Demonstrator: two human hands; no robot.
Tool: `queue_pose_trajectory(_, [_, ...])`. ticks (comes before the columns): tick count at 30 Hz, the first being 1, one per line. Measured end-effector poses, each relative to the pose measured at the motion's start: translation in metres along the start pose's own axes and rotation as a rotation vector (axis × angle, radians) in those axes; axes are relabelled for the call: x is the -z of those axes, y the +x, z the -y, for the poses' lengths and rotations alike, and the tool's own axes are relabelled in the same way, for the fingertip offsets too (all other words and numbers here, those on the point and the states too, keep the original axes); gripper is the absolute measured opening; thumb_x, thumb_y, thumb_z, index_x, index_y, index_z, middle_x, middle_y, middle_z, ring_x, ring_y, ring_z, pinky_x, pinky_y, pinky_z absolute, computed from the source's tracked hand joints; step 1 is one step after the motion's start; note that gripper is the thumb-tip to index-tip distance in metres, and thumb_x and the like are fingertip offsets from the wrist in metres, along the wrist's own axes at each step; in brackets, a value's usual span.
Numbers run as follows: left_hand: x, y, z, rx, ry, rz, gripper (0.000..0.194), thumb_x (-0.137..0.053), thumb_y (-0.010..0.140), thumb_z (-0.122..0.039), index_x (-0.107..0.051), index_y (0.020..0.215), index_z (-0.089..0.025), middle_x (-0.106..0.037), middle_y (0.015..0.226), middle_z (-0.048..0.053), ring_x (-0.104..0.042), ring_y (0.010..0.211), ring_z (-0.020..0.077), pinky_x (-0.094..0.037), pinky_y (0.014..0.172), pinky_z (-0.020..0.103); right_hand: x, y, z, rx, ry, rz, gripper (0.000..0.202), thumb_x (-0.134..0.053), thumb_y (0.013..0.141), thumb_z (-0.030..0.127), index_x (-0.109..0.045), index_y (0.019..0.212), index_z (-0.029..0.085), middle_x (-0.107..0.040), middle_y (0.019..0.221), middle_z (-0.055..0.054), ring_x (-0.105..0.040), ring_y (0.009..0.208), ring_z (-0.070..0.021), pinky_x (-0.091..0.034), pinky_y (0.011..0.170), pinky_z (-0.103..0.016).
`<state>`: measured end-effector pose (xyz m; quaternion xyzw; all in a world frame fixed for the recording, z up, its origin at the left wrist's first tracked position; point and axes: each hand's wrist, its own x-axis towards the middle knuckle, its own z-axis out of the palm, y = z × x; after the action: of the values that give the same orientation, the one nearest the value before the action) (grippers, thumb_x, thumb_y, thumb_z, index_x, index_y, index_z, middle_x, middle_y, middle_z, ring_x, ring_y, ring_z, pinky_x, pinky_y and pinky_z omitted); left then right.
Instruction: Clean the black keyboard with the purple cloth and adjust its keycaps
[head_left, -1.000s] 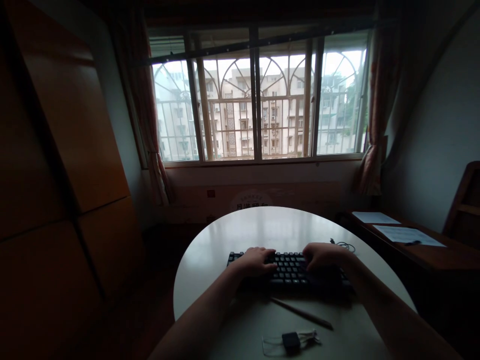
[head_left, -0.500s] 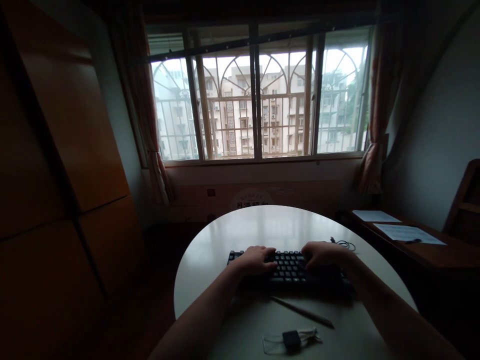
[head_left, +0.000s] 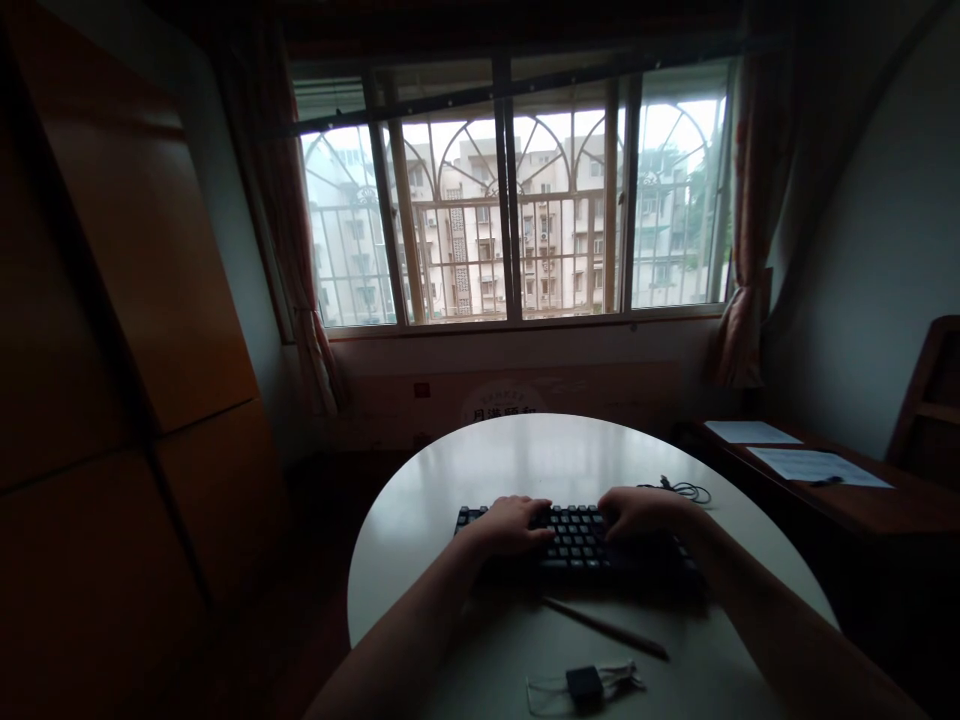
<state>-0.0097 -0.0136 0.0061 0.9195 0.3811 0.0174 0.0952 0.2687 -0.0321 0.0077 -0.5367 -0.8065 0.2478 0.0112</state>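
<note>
A black keyboard [head_left: 577,540] lies on a round white table [head_left: 405,520]. My left hand [head_left: 516,522] rests over its left part, fingers apart and thumb pointing right, holding nothing. Over the right part of the keys is my right hand [head_left: 634,510], its thumb side toward the middle; its other fingers are hidden in shadow. Keys show between the two hands. Nearer the front, a thin dark stick [head_left: 606,628] lies slantwise, and below it a small black block [head_left: 585,684] with pale cords.
A coiled cable [head_left: 686,490] lies behind my right hand. On a brown side table [head_left: 870,508] at the right are printed papers [head_left: 817,467] and a dark pen. An orange-brown cabinet [head_left: 150,250] stands left; a barred window is ahead.
My right hand has shifted slightly left over the keys. My left hand stays nearly where it was. The view has tilted a little.
</note>
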Motion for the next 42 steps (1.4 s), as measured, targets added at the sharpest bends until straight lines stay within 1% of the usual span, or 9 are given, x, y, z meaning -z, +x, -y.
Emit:
queue_pose_trajectory(2, [-0.001,0.0,0.001,0.002,-0.003,-0.005,0.068,-0.046,0.086,-0.065,-0.041,0.144,-0.03,-0.053,0.139,0.007,-0.048,0.125,0.0317,-0.036,0.103,0.042,0.002,-0.002,-0.002,-0.021,0.013,0.013,0.033,-0.07,0.066,0.036,-0.07,0.094,0.018,-0.07,0.085,-0.002,-0.063,0.079,-0.0211,-0.042,0.062,-0.025])
queue_pose_trajectory(5, [-0.001,0.0,0.001,0.002,-0.006,-0.008,0.068,-0.046,0.086,-0.066,-0.042,0.143,-0.029,-0.054,0.138,0.008,-0.049,0.125,0.0324,-0.037,0.103,0.043,0.002,-0.003,0.004,-0.026,0.002,0.007,0.031,-0.07,0.066,0.034,-0.07,0.092,0.018,-0.07,0.085,-0.002,-0.063,0.078,-0.021,-0.042,0.062,-0.025])
queue_pose_trajectory(9, [0.0,0.0,0.0,0.001,-0.001,-0.009,0.068,-0.047,0.086,-0.065,-0.042,0.143,-0.029,-0.054,0.138,0.008,-0.049,0.124,0.0318,-0.037,0.103,0.042,0.0,-0.002,0.012,0.024,-0.004,-0.006,0.028,-0.068,0.068,0.033,-0.069,0.091,0.017,-0.069,0.083,-0.002,-0.062,0.078,-0.0203,-0.041,0.062,-0.025])
queue_pose_trajectory(17, [-0.004,0.001,0.006,0.003,0.004,-0.013,0.069,-0.045,0.086,-0.067,-0.041,0.144,-0.03,-0.053,0.138,0.008,-0.049,0.124,0.0324,-0.037,0.103,0.043,0.001,0.001,-0.001,-0.037,-0.002,-0.005,0.033,-0.071,0.066,0.037,-0.07,0.093,0.018,-0.07,0.085,-0.002,-0.063,0.079,-0.0214,-0.041,0.061,-0.025])
queue_pose_trajectory(23, [0.001,-0.001,0.0,-0.001,-0.001,-0.004,0.068,-0.047,0.086,-0.064,-0.042,0.143,-0.029,-0.055,0.136,0.008,-0.05,0.123,0.0319,-0.039,0.102,0.042,0.0,-0.001,0.015,0.039,-0.011,-0.027,0.03,-0.069,0.068,0.036,-0.069,0.091,0.017,-0.07,0.086,-0.003,-0.063,0.078,-0.0209,-0.042,0.062,-0.025])
queue_pose_trajectory(26, [0.003,-0.003,-0.002,0.001,-0.003,-0.002,0.068,-0.047,0.086,-0.064,-0.042,0.143,-0.028,-0.055,0.136,0.009,-0.05,0.123,0.0319,-0.038,0.102,0.042,0.0,-0.002,0.02,0.041,-0.016,-0.028,0.029,-0.068,0.066,0.033,-0.069,0.09,0.017,-0.069,0.085,-0.003,-0.062,0.076,-0.0201,-0.042,0.061,-0.025])
queue_pose_trajectory(33, [0.002,-0.003,0.0,0.004,-0.006,0.004,0.067,-0.045,0.086,-0.065,-0.041,0.143,-0.03,-0.054,0.137,0.008,-0.05,0.123,0.0315,-0.038,0.102,0.042,0.002,-0.004,0.009,-0.042,0.002,-0.036,0.033,-0.071,0.064,0.037,-0.07,0.091,0.018,-0.07,0.083,-0.002,-0.062,0.076,-0.0204,-0.041,0.061,-0.025])
queue_pose_trajectory(39, [0.003,-0.002,-0.002,-0.001,-0.009,0.0,0.066,-0.047,0.086,-0.063,-0.042,0.143,-0.029,-0.055,0.137,0.008,-0.05,0.124,0.0314,-0.038,0.102,0.042,-0.003,0.0,0.016,0.026,-0.003,-0.039,0.03,-0.069,0.066,0.034,-0.07,0.092,0.018,-0.07,0.086,-0.002,-0.063,0.077,-0.0192,-0.043,0.062,-0.024])
queue_pose_trajectory(42, [0.002,-0.001,-0.002,-0.013,0.0,-0.011,0.067,-0.047,0.086,-0.063,-0.043,0.143,-0.027,-0.055,0.136,0.009,-0.05,0.123,0.0319,-0.038,0.102,0.042,-0.003,0.001,0.018,0.024,-0.004,-0.043,0.03,-0.068,0.067,0.033,-0.07,0.093,0.018,-0.07,0.087,-0.002,-0.063,0.077,-0.0193,-0.043,0.063,-0.024])
